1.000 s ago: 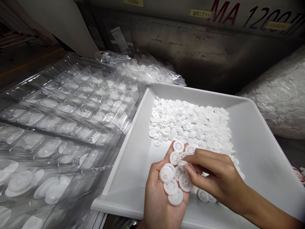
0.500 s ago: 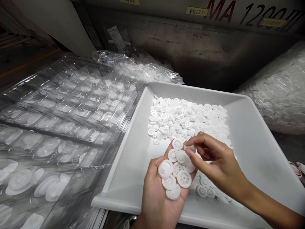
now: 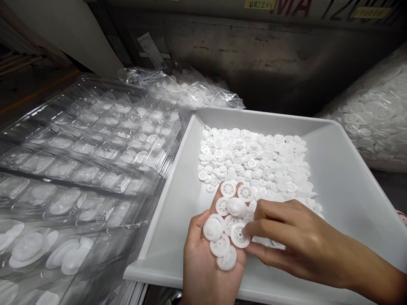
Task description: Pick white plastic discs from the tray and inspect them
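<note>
My left hand point(image 3: 210, 271) lies palm up over the near part of a grey bin point(image 3: 165, 228), cradling several white plastic gears point(image 3: 220, 245). Some are flat with spokes; one point(image 3: 237, 207) has a domed middle. At the right edge of that palm, my right hand point(image 3: 286, 237) pinches a spoked plastic gear point(image 3: 240, 235) with thumb and fingers, the gear still among the others. Behind both hands, a thick layer of loose white gears point(image 3: 254, 156) covers the bin's floor. The right hand hides part of this heap.
Clear compartment trays point(image 3: 79, 169) holding white parts are stacked at the left, against the bin. An open plastic bag of white parts point(image 3: 193, 91) sits behind the bin. A large full bag point(image 3: 378, 114) stands at the right, before a machine point(image 3: 254, 46).
My right hand has come down from the fingertips of my left hand to the gear at the palm's right edge. A gear now lies on the left fingertips. The view has shifted slightly.
</note>
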### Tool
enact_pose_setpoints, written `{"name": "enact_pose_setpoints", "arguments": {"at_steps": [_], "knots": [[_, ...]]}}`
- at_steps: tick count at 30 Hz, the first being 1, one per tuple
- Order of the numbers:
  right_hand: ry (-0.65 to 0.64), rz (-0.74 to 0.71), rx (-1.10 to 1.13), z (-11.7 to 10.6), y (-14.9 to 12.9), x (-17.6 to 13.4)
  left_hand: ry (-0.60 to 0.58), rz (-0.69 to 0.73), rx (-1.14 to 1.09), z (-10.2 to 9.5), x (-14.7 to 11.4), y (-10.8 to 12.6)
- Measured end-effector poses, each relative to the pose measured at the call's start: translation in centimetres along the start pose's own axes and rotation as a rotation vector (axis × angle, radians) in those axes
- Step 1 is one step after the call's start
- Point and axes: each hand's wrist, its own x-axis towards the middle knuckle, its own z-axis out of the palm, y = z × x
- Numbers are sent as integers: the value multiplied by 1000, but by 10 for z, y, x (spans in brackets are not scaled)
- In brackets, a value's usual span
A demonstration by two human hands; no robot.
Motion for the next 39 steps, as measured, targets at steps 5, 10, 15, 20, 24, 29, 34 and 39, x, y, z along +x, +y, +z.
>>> {"name": "enact_pose_setpoints", "arguments": {"at_steps": [5, 10, 15, 20, 24, 29, 34, 39], "knots": [[-64, -79, -68, -3, -5, 1, -41, -15, -67, 0, -3, -1], [-136, -59, -1, -8, -6, 0, -109, -20, -99, -10, 2, -2], [-3, -165, -130, -8, 0, -1, -69, -12, -114, -10, 4, -1], [47, -194, -228, -10, 3, -3, -47, 2, -122, -6, 1, -1], [31, -214, -204, -10, 3, -4, -69, 3, -91, -6, 1, 0], [14, -237, -215, -3, 2, -2, -79, -28, -123, -9, 1, -2], [102, -213, -194, 11, 1, -3, -76, -40, -141, -7, 3, -2], [318, 22, 179, 8, -2, -1, -98, -60, -106, -6, 3, -3]]}}
